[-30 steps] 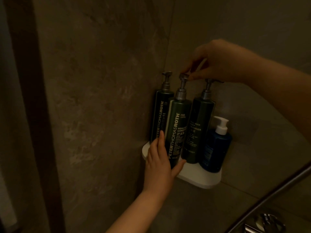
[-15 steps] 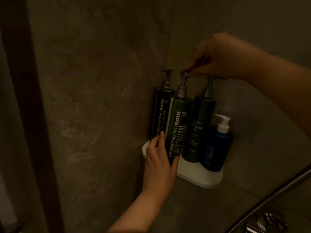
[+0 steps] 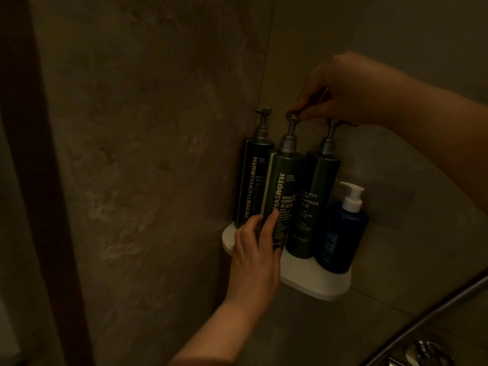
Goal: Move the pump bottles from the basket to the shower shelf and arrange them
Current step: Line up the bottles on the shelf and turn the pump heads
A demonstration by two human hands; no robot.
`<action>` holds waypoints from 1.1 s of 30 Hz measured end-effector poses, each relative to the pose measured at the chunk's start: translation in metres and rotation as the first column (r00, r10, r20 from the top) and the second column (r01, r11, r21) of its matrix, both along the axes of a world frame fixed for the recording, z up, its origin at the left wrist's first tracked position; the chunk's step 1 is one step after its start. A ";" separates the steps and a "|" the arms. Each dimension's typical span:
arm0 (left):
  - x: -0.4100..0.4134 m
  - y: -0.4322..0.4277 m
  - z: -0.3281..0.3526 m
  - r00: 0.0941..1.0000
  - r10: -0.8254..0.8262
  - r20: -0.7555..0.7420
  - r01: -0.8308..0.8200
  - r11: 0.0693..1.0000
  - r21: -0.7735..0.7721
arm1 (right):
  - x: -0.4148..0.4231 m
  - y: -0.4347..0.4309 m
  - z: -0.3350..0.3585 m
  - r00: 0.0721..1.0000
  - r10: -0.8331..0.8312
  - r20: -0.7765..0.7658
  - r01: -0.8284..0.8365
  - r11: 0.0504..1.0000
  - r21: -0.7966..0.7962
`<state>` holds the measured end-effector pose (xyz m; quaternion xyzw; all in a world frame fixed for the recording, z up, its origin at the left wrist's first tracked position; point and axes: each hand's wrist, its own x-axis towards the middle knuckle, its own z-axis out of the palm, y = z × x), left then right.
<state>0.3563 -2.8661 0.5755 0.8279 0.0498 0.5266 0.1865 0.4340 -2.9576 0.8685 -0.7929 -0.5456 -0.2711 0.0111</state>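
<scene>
Left hand [image 3: 253, 260] is wrapping its fingers round the lower body of the conditioner bottle [image 3: 286, 196] on the white corner shelf [image 3: 317, 287], and right hand [image 3: 343, 91] is pinching its pump head [image 3: 291, 117] from above. The shampoo bottle [image 3: 253, 186] is crowding in just left, the body cleanser bottle [image 3: 317, 202] just right with its pump top hiding under the right hand. A blue white-pump bottle [image 3: 340, 233] is sitting beyond, and a shower hose [image 3: 435, 311] is crossing bottom right.

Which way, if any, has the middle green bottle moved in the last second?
Yes. The middle green bottle has slid back on the white shelf, its base further from the front edge, toward the corner.
</scene>
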 end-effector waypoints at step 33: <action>0.044 0.016 0.016 0.991 -0.077 -0.106 0.071 0.996 -0.058 | 0.033 0.019 0.004 0.994 -0.101 0.029 0.102 0.995 -0.005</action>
